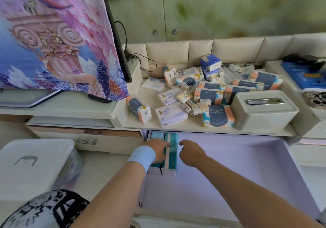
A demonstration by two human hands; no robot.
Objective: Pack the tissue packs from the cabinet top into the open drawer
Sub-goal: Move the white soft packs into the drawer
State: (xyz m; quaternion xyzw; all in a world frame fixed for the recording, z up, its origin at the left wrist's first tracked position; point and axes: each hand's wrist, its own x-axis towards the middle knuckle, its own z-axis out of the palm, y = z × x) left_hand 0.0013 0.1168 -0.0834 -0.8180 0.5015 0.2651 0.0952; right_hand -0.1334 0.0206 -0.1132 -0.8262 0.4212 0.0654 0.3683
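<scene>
**While two teal packs settle in the drawer, the pile waits on the counter**

Where the left grip [158, 150] meets its load, the fingers lie bent over the tops of the teal packs [172, 158]. Whether they pinch a pack or merely press it down cannot be told from this angle. The right grip [191, 154] hangs just beside the same packs, loosely curled and holding nothing, with the forefinger stretched towards them.

Both packs stand on edge, side by side, against the left wall of the open drawer [229, 166], near its back corner. Above them the counter [194, 127] carries the heap of tissue packs [211, 93], mostly blue-and-orange ones with smaller white and yellow ones among them. A grey tissue box [262, 109] stands at the heap's right.

The step in hand looks like seating the first packs squarely, so the task is barely begun. The next move probably calls for letting go and reaching up to the counter's front edge. A fresh pack would then be set upright, touching the teal ones on their right side.
</scene>
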